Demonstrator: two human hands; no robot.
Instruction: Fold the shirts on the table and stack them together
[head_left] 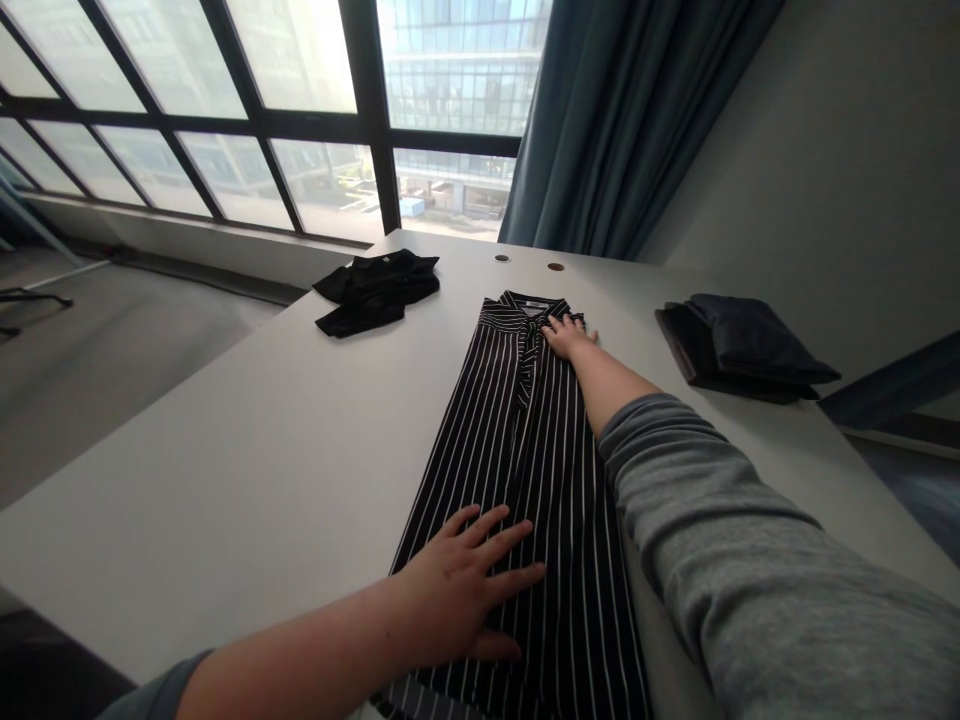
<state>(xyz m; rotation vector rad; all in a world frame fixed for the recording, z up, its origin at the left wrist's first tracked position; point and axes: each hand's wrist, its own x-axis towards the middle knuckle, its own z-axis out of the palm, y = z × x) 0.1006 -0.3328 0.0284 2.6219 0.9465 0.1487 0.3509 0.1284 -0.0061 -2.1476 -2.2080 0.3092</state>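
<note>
Black trousers with thin white stripes [495, 450] lie lengthwise on the white table, waistband at the far end and legs toward me. At the waist a tied strip of the same cloth hangs down the front, and a small pale label shows inside. My left hand [465, 585] lies flat on the lower legs, fingers spread, gripping nothing. My right hand [568, 335] rests on the right side of the waistband with its fingers stretched out. The lower hems run partly out of the picture at the bottom edge.
A crumpled black garment [379, 288] lies on the table [262, 470] at the far left. Dark folded clothes [750, 345] are stacked at the right. Two round cable holes sit near the far edge, before the window and a blue curtain [600, 130].
</note>
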